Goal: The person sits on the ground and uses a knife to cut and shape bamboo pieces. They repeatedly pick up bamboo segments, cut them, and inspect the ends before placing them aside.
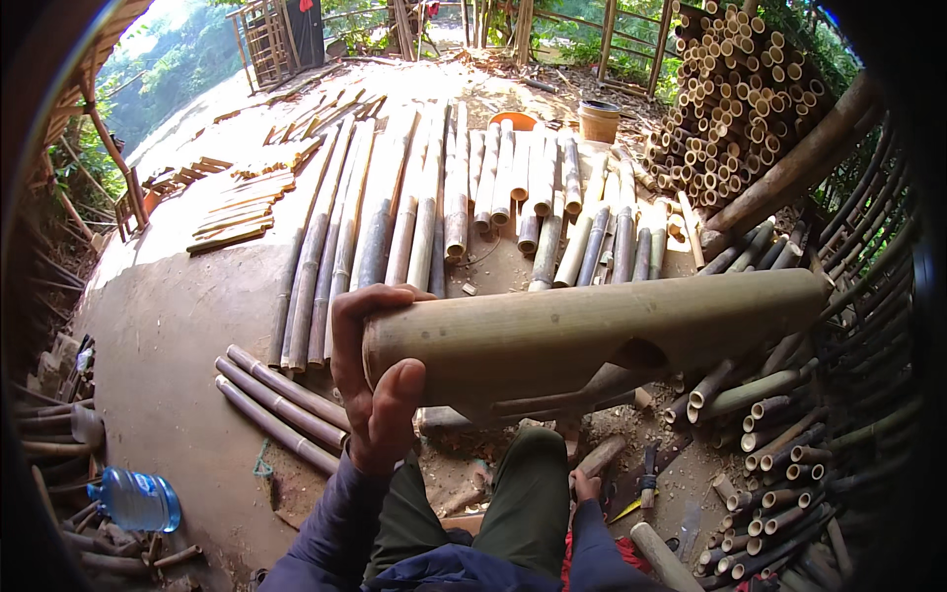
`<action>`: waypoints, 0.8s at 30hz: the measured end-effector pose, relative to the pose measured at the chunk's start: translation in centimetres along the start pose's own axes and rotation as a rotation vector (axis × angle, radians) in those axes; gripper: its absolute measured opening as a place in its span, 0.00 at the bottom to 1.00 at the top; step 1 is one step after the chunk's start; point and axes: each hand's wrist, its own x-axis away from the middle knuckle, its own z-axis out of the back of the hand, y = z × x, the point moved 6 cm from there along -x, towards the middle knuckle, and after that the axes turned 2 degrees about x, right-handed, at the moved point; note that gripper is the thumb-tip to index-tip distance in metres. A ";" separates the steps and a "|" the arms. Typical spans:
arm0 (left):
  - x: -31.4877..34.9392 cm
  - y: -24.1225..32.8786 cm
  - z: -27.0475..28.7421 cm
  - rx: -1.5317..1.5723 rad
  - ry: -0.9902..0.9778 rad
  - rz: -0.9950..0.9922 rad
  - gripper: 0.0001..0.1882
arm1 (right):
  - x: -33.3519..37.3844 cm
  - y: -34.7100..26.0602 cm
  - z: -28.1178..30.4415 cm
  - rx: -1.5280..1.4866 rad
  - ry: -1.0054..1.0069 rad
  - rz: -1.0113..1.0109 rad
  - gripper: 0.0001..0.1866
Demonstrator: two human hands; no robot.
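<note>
My left hand (380, 390) grips the near left end of a thick bamboo tube (552, 331), fingers over the top and thumb against its side. The tube is greenish tan, raised in front of me and stretching to the right. A dark rounded opening shows in its lower side toward the right. Down by my right knee, my right hand (586, 485) is closed around the lower end of a short, thick wooden piece (601, 456). A dark tool-like object (648, 476), possibly a blade with its handle, lies just right of that hand.
Long bamboo poles (395, 197) lie in rows ahead, beside split strips (237, 212). Three poles (281, 405) rest at left, near a blue water bottle (138, 500). Cut tubes are stacked at far right (740, 99) and near right (779, 493). A bucket (599, 121) stands behind.
</note>
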 end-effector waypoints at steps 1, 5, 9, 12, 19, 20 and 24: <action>-0.2 -0.6 -0.8 0.014 -0.023 -0.017 0.34 | -2.8 1.2 2.4 -0.350 -0.045 -0.024 0.35; 0.8 -0.9 1.8 0.021 -0.015 0.034 0.40 | 0.8 -1.8 2.5 -0.982 -0.585 -0.299 0.17; 0.3 -0.6 2.8 0.024 -0.043 0.025 0.46 | 3.4 -3.4 5.6 -0.782 -0.592 -0.232 0.17; 1.9 -0.4 3.5 -0.073 -0.216 -0.014 0.49 | 8.5 -7.1 9.5 -0.722 -0.649 -0.215 0.20; 4.3 6.7 3.1 -0.534 -0.455 0.201 0.43 | 24.9 -12.7 17.0 -1.047 -0.688 -0.232 0.29; 3.9 7.5 3.0 -0.623 -0.478 0.232 0.43 | 26.3 -10.8 18.9 -1.007 -0.722 -0.296 0.27; 1.2 8.5 2.5 -0.648 -0.476 0.405 0.44 | 36.4 -10.7 26.0 -0.968 -0.429 -0.664 0.23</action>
